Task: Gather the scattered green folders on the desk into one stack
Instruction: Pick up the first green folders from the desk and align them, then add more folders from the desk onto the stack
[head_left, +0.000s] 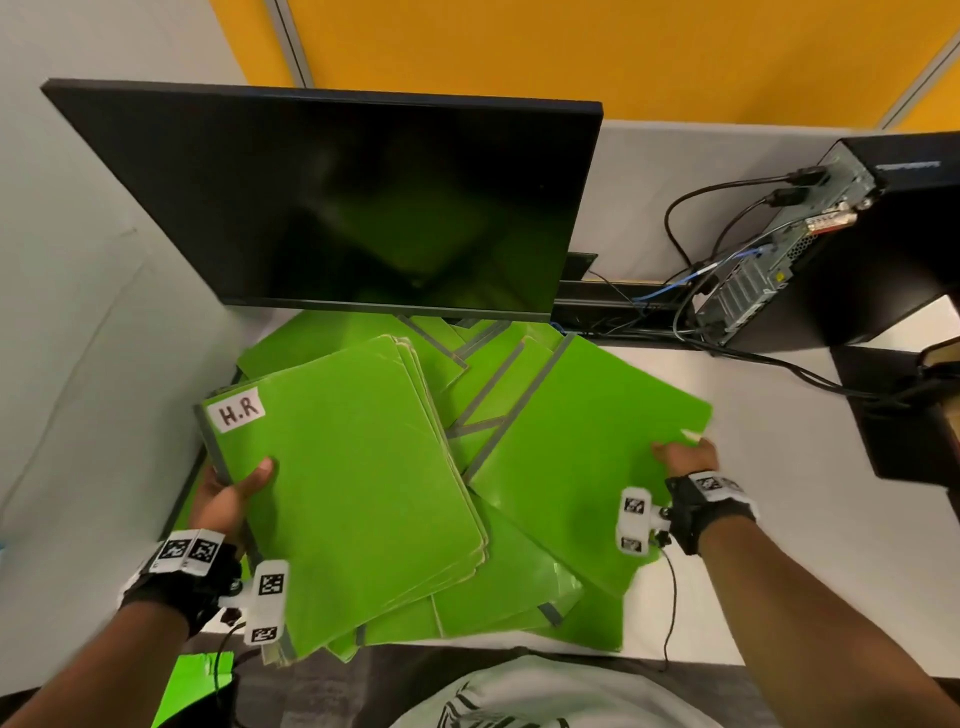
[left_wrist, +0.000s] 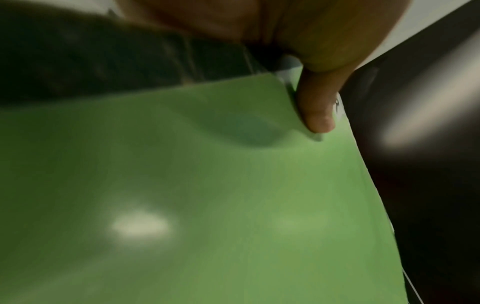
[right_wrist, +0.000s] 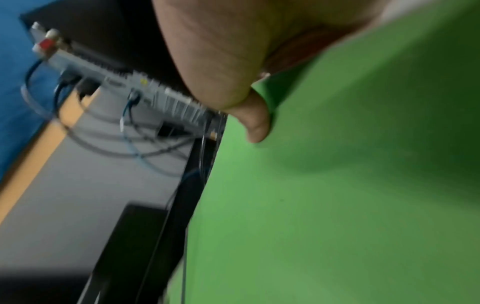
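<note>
Left-hand grip (head_left: 228, 499) clamps the spine edge of a thick bundle of glossy green card folders (head_left: 358, 483), thumb on top, keeping it squared; it rests on other folders on the white counter (head_left: 779, 545). Right hand (head_left: 685, 457) pinches a single loose green folder (head_left: 587, 457), likely to add it.

- A black monitor (head_left: 332, 202), screen dark, fills the upper centre of the head view.
- A black desktop computer (head_left: 852, 244) stands at the upper right, its rear ports facing left.
- Black and blue cables (head_left: 691, 270) run from those ports.
- A yellow partition panel (head_left: 571, 52) spans the top.
</note>
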